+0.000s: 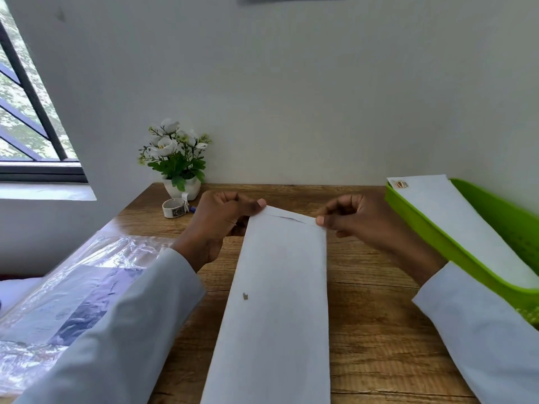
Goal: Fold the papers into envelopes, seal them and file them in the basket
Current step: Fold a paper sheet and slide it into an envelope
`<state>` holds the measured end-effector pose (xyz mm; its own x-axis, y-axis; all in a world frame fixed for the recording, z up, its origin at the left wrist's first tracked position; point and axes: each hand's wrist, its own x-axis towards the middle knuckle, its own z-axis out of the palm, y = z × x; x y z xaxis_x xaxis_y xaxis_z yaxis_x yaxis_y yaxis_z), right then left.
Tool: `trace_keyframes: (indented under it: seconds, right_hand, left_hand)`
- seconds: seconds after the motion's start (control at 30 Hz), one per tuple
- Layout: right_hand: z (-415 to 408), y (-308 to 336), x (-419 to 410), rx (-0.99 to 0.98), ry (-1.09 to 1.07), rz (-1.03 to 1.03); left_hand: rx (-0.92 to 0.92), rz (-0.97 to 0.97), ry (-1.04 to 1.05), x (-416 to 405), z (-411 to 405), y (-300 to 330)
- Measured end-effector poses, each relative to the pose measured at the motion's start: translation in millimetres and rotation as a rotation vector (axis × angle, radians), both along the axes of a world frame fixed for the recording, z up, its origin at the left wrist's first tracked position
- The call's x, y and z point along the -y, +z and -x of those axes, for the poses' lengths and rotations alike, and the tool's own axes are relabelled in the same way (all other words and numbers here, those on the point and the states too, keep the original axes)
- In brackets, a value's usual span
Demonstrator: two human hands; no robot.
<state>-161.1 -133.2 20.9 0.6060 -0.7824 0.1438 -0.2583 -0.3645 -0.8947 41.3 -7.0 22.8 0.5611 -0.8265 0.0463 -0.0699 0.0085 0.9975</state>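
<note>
I have the long white folded paper strip (277, 301) lying on the brown wood-grain surface (373, 330) straight in front of me, its long axis running from my chest away toward the wall. Its far short end points at the wall and is lifted a little between my two hands; the near end runs out of view at the bottom.

My left hand (221, 220) pinches the far left corner, thumb on top and the other fingers curled beneath. My right hand (358, 220) pinches the far right corner the same way. Both hands are clenched on the paper, about equally near to that end, one on each side of the strip's centre line. A thin crease or slit shows across the end between my thumbs.

I judge I am forming or pressing the flap at the far end, so the coming move runs across the short width, at right angles to the long axis.

The green plastic basket (437, 243) sits at my right, touching nothing I hold, with a finished white envelope (466, 228) lying lengthwise inside. My right hand is the nearer one for filing. The crinkled clear plastic sleeve of sheets (73, 287) lies at my left, by my left forearm.
</note>
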Motion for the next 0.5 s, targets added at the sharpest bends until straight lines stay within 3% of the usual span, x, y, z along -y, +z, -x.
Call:
trace_keyframes:
  seconds: [0.1,0.17,0.33,0.5]
  right_hand:
    - [-12,-7,-23,-0.012,-0.019,0.325]
    - [-21,-10,-42,-0.018,0.037,0.371]
    - [-34,-2,-66,0.097,0.202,0.186]
    - [-33,6,-58,0.122,0.275,-0.036]
  left_hand:
    - [-0.043,0.063,0.084,3,7,3]
    - [-0.073,0.093,0.139,4,10,6]
    - [-0.248,0.190,0.110,5,20,12]
    - [-0.227,0.139,0.046,5,16,2]
